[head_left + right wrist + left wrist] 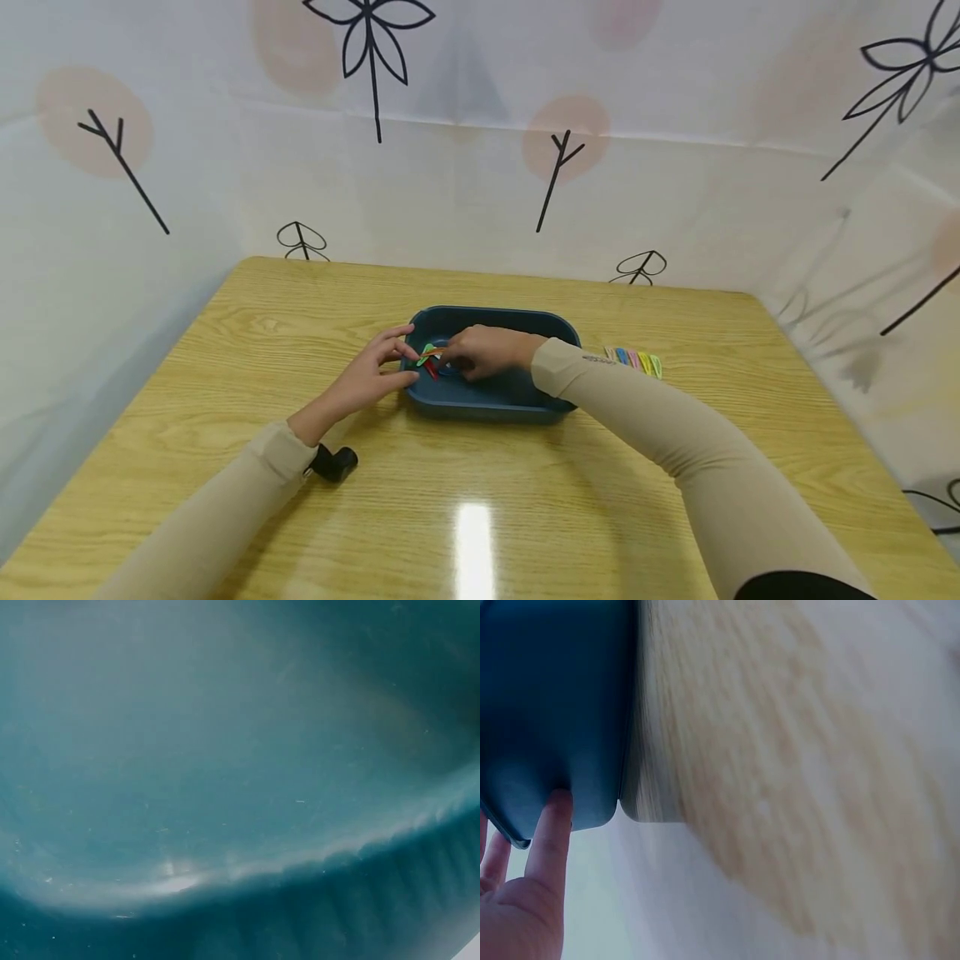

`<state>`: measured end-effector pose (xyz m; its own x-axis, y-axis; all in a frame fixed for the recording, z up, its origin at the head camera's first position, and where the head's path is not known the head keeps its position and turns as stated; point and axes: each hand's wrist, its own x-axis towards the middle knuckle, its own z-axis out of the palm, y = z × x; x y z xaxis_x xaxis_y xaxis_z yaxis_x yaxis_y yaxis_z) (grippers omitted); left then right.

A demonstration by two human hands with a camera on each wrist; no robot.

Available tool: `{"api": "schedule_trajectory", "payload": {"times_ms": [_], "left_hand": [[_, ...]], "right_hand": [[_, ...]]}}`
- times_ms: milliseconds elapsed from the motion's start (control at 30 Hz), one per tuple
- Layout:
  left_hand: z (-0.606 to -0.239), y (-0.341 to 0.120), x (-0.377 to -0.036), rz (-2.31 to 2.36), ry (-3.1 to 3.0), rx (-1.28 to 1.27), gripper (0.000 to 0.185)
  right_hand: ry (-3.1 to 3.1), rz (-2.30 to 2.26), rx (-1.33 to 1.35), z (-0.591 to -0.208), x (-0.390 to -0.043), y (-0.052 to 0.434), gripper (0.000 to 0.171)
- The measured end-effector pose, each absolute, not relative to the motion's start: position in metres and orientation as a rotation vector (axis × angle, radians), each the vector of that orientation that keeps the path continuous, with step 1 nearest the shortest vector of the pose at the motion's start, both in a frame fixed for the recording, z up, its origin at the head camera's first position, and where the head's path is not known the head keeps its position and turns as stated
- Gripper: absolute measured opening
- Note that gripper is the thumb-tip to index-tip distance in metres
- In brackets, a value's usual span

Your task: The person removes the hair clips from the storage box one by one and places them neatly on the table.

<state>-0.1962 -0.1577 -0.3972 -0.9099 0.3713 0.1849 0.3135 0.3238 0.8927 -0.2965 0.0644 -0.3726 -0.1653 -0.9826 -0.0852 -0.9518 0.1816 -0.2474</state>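
A small black thing (334,463) is lying on the wooden counter (225,350), just beside the left sleeve (225,508). It is too small to tell what it is.

The left hand (371,375) is reaching in from the left and touching the left end of a blue tub (480,402). Its thumb is pressing on the outside wall, and its fingers are sitting straight on the rim, a little apart, not wrapping around anything. In the left wrist view, a fingertip (555,817) is pressing on the blue tub's (547,697) rounded corner, and the counter (795,765) is looking blurry next to it.

There is one tub. It is sitting in the middle of the counter. Some little clips (431,357) are lying inside it, in the left part. I can see green, red, orange and blue ones, but they are piled up and partly hidden, so I cannot count them.

The right hand (486,350) is reaching down into the tub from the right, with the arm stretching across the counter in a tan sleeve (675,433). Its fingers are curling down onto the clips and seem to be pinching an orange one. The right wrist view is showing only the tub's (225,750) smooth blue inside, very close.

To the right of the tub, a row of clips (634,361) is lying on the counter, side by side. They are blue, pink, yellow and green, about five, but they are too small to count for sure. They are near the tub and not touching it.
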Motion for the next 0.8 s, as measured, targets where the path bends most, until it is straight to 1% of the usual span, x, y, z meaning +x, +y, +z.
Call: {"api": "schedule_trajectory", "payload": {"times_ms": [300,600,800], "left_hand": [[-0.3977,-0.1580,-0.1954,1.691,2.500,0.652,0.022],[-0.3961,-0.1557,-0.1954,1.687,2.508,0.655,0.021],[-0.3956,-0.1564,-0.1955,1.680,2.511,0.651,0.021]], "right_hand": [[2.259,-0.203,-1.782,-0.3711,-0.3034,0.0609,0.027],[2.314,-0.150,-1.754,-0.3713,-0.3061,0.0648,0.028],[2.409,-0.279,-1.546,-0.3734,-0.3053,0.0697,0.029]]}}
